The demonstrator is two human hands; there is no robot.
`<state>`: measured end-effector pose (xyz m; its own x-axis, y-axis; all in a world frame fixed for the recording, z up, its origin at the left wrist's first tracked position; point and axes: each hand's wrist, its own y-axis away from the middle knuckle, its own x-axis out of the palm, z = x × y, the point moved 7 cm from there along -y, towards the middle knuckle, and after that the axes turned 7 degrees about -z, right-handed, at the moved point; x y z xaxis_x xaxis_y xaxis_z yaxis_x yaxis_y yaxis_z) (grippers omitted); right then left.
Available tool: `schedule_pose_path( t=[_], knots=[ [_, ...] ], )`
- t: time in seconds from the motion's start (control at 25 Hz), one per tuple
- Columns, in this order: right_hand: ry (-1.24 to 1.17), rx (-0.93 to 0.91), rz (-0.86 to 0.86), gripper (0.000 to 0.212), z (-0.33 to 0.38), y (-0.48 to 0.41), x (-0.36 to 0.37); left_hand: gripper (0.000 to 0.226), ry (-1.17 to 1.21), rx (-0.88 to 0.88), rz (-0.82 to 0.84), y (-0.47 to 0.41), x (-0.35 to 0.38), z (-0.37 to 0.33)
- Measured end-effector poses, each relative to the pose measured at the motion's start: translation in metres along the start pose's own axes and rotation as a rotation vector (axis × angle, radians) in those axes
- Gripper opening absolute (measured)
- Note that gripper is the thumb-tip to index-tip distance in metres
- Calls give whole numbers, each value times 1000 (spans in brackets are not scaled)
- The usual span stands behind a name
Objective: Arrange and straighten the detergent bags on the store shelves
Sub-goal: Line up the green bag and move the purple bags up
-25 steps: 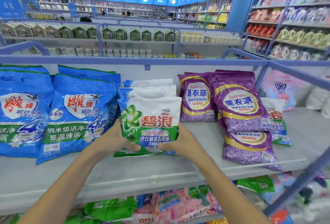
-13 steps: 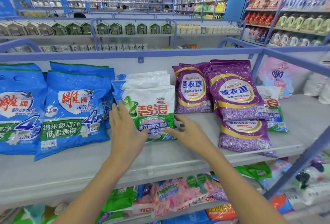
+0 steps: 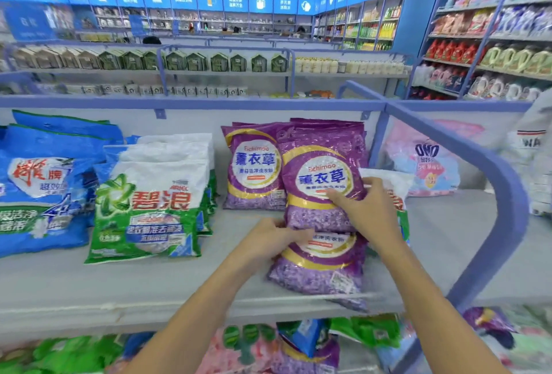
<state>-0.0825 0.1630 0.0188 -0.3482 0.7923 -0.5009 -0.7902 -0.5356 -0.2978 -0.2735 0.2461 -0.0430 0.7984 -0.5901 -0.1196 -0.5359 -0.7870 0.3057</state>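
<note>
Purple lavender-detergent stock is the job in hand, on the right part of the grey shelf [image 3: 149, 287]. The right hand [image 3: 369, 209] lies spread and nearly flat on the face of the leaning purple bag [image 3: 322, 170], pressing rather than gripping. The left hand [image 3: 268, 239] reaches to the seam where that bag's foot overlaps the flat purple bag [image 3: 319, 269]. Its fingers are partly bent, and I cannot tell whether they pinch the film.

To do this well, I would use the right palm as a prop so the leaning bag does not slump forward. The left hand can then draw the flat bag clear and away from the lip. One lower corner of that bag hangs past the shelf's front edge, so it looks the likeliest to slide off. Loose powder shifts, so it is better supported from beneath than tugged by a corner. Its base should be settled before it is stood up, label forward, in line with the rear purple bag [image 3: 254, 167].

All three bags are glossy, crinkled film. Each has a gold arc, a white oval with blue characters and a granule print below. The flat one carries a small printed label near its lower right. A white-and-green bag [image 3: 388, 182] sits partly hidden behind the right hand. The green-and-white Ariel bags [image 3: 149, 209] stand in a leaning row further left.
</note>
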Motion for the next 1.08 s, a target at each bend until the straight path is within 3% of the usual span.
schedule_pose_path(
  t=[0.08,0.12,0.24,0.32,0.44,0.56,0.72,0.92,1.08],
  knots=[
    [-74,95,105,83,-5,-11,14,35,-74,-19,8,-9,9,-4],
    [-121,125,140,77,-7,-17,19,43,-115,-50,9,-12,11,-5],
    [-493,235,189,30,-22,-28,26,51,-94,-181,-10,-14,6,1],
    [-709,245,122,18,-32,-37,15,40,17,-191,-8,-11,-7,9],
    [-937,251,-34,21,-44,-49,-5,40,288,-119,-116,-3,-48,15],
    [-925,226,-106,16,-50,-50,-15,44,472,84,-294,-5,-99,-1],
    [-837,210,-101,15,-53,-41,-14,43,497,292,-403,-35,-129,-45],
    [-825,225,-83,4,-44,-34,-15,43,415,368,-699,-72,-122,-50],
    [-801,210,10,18,-25,-19,-9,24,363,430,-776,-74,-121,-48]
  ],
)
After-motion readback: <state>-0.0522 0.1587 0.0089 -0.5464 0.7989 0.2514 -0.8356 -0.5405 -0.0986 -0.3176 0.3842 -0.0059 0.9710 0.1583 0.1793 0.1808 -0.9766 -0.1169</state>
